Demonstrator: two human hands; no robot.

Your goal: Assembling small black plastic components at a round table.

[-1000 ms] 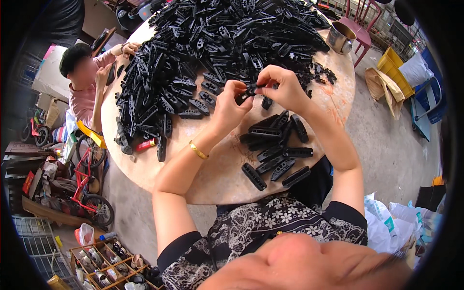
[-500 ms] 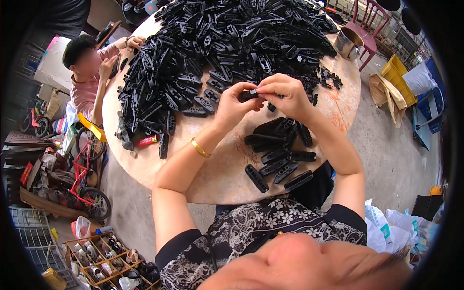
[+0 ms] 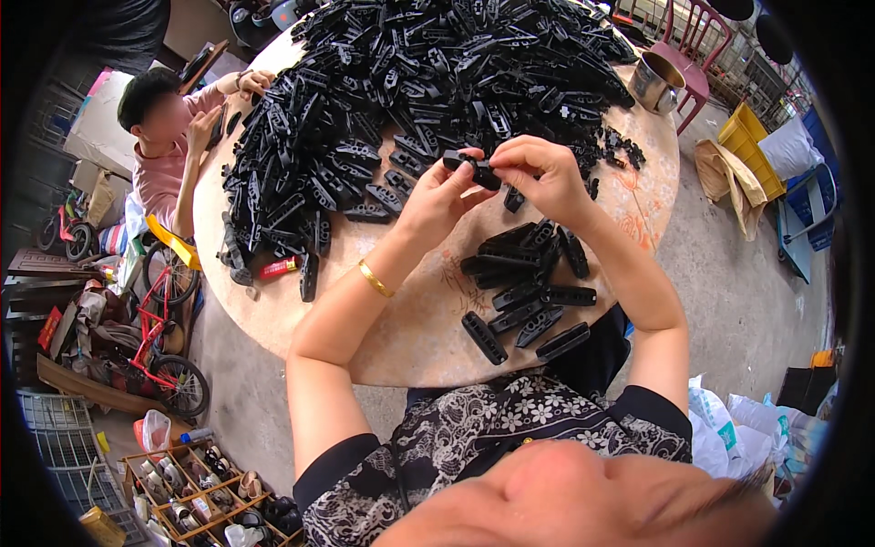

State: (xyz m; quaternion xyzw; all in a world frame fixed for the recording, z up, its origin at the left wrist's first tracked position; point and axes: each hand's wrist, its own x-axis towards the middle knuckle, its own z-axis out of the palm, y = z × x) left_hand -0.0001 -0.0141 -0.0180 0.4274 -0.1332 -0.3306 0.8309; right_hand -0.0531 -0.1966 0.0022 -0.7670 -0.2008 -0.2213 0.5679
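Observation:
Over the middle of the table, my left hand grips a long black plastic part, thumb across its face. At the right end of that part, my right hand has thumb and fingers pinched together; whether a smaller piece sits between those fingertips is hidden. Beyond both hands spreads a big heap of similar black plastic parts. Closer to me, below my right wrist, lies a smaller group of black parts, long and rounded at the ends.
Small black pieces lie right of the heap on the round table. A metal pot stands at the far right edge, near a red chair. A red packet lies left. Across the left edge, another person handles parts.
The black part has turned in my left hand, so more of its length shows. My right fingertips have shifted slightly along its right end. The small pile looks the same.

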